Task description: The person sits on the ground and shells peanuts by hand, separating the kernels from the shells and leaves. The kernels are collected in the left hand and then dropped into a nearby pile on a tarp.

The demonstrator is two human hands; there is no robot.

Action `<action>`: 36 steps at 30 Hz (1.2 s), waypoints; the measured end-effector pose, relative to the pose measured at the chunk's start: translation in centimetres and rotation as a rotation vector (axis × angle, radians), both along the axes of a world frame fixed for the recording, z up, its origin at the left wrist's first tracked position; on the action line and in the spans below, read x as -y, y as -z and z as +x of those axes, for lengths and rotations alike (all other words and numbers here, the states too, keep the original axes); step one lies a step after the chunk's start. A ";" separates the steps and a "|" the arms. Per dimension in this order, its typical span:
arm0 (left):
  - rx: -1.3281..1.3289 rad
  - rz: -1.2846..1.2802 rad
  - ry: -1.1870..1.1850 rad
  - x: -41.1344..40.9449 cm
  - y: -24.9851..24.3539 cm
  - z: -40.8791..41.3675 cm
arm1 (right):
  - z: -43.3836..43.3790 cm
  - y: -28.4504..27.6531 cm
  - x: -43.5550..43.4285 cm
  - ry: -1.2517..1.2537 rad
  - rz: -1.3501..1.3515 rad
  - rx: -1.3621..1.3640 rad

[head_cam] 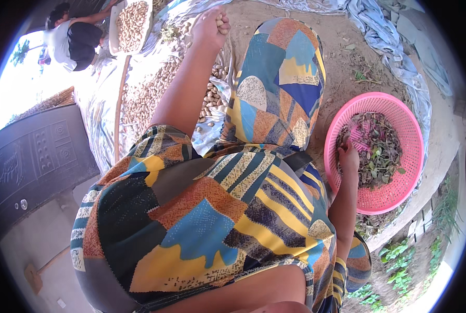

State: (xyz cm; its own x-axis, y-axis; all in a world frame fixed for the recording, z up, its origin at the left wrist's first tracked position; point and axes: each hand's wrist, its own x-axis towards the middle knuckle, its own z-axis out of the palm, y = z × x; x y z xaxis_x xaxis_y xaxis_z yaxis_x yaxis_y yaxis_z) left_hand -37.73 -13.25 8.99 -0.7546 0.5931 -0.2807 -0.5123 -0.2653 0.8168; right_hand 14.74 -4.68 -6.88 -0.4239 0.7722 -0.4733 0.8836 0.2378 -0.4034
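My left hand (pixel 213 28) is raised at the top of the view, its fingers curled around a few unshelled peanuts (pixel 219 22). Beneath that arm, a broad spread of peanuts (pixel 154 92) covers a pale sheet. To the right, my right hand (pixel 349 155) reaches inside a pink plastic basket (pixel 407 191) with perforated walls. Its fingers are bent against dry and green leaves (pixel 378 156) heaped in the basket. Whether they pinch any leaves cannot be made out. The basket's pink bottom shows through the leaves in one patch.
At upper left a person (pixel 62 43) crouches beside a white tub (pixel 113 37) full of peanuts. A wooden pole (pixel 122 101) lies along the sheet. Crumpled plastic sheeting (pixel 378 37) borders the bare soil. A dark metal door (pixel 41 156) stands at left; green plants (pixel 399 260) grow at lower right.
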 end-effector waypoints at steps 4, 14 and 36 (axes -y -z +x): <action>0.412 -0.534 -0.136 9.4 12.0 4.6 | 0.6 1.2 0.1 -0.095 -0.018 0.034; 0.266 -0.804 0.203 14.5 16.8 14.0 | 0.6 0.9 -0.8 -0.148 -0.137 0.102; 0.107 -0.510 -0.486 13.5 9.9 3.2 | 1.0 0.0 -1.6 -0.136 -0.123 -0.022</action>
State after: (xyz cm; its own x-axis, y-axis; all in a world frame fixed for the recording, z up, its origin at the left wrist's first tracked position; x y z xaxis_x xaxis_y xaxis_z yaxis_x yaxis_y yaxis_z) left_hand -34.50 -26.74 -0.90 -0.8531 -0.0284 -0.5210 -0.5175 -0.0822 0.8517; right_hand 15.74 -3.07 -6.85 -0.5316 0.6442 -0.5499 0.8373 0.3020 -0.4557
